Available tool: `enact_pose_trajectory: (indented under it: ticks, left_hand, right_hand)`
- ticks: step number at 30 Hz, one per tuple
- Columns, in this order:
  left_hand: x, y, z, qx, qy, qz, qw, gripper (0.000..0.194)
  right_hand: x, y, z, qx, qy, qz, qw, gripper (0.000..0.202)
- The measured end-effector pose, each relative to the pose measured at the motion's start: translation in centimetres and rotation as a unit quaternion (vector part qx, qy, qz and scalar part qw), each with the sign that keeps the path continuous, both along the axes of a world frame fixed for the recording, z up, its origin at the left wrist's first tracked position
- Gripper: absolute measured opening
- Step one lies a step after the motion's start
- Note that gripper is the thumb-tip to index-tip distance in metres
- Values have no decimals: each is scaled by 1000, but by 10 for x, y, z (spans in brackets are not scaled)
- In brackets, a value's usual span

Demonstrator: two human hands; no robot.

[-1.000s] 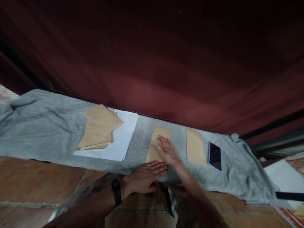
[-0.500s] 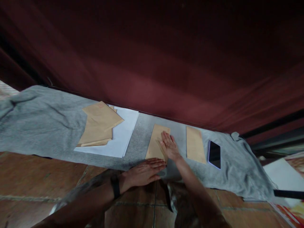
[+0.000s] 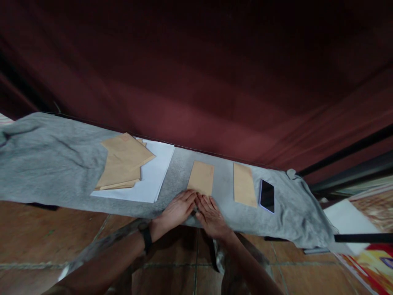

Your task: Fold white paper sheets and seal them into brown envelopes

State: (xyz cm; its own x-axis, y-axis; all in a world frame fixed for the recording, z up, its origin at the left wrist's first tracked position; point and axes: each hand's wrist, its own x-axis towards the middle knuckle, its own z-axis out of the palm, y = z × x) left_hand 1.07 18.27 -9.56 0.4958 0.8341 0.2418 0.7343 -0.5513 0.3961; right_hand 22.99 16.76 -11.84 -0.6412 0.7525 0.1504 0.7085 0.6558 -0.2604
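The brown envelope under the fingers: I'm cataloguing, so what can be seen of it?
The brown envelope looks like plain paper, flat, with faint reddish marks by its far right corner. It lies on the gray cloth. Fingers of the left hand and right hand rest at its near end, hiding that edge; whether it is sealed is unclear.

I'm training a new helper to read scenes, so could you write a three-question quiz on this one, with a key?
1. Where are the left hand and right hand? A) on the phone; B) at the near end of the middle envelope; C) on the floor tiles
2. True or false: the envelope pile overlaps the white paper.
3. Fill in: the dark wristband is on the ____ wrist.
Key: 1 B; 2 true; 3 left.
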Motion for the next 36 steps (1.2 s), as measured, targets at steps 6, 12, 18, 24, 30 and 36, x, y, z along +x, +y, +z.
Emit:
enact_pose_trajectory:
  ticks: [6, 12, 18, 24, 30, 36]
  left_hand:
    - [-4, -6, -27, 33, 87, 31, 995, 56]
    - [-1, -6, -17, 40, 116, 55, 991, 48]
    - [3, 0, 2, 22, 196, -23, 980, 38]
    - [1, 0, 15, 0, 179, -22, 984, 46]
    - [-3, 10, 21, 52, 117, 29, 991, 50]
    - [24, 5, 18, 67, 127, -44, 989, 50]
  right_hand:
    - [-3, -34, -6, 29, 35, -24, 999, 65]
    - [1, -33, -3, 8, 106, -126, 986, 51]
    - [-1, -7, 6, 16, 164, -280, 946, 37]
    - [2, -1, 16, -73, 310, -372, 872, 30]
    - [6, -11, 28, -423, 537, -372, 628, 64]
    - [-18, -5, 22, -403, 641, -301, 580, 56]
